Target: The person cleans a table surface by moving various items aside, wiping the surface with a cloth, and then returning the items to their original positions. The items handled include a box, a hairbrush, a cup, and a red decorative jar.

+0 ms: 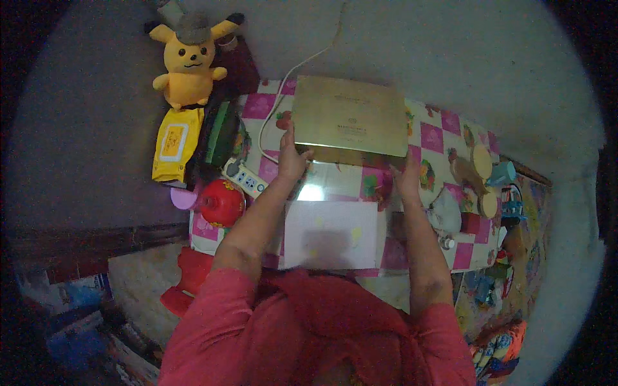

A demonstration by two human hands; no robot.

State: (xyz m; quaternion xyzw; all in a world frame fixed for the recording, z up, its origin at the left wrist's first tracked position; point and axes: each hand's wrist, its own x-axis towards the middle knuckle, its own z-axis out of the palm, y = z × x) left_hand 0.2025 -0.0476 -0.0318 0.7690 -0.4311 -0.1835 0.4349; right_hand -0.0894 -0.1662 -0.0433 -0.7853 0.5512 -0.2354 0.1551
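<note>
Both my hands are at a flat gold box (350,113) that bears printed writing. My left hand (292,157) grips its near left corner, fingers along the side and thumb at the front. At the near right corner my right hand (406,177) holds the other end. The box is over the far side of the table; whether it rests there or is lifted I cannot tell. Between my forearms lies a white sheet (330,217) with faint yellowish marks, a shadow over its lower half. A bright reflection shows on the tablecloth (432,136) beyond the sheet.
On the left are a power strip (247,179) with its cable, a red round object (222,202), a yellow wipes pack (177,144) and a yellow plush toy (189,72). Round-lidded containers (482,161) and a clear plastic bag (445,212) lie right. A red chair (193,275) stands near left.
</note>
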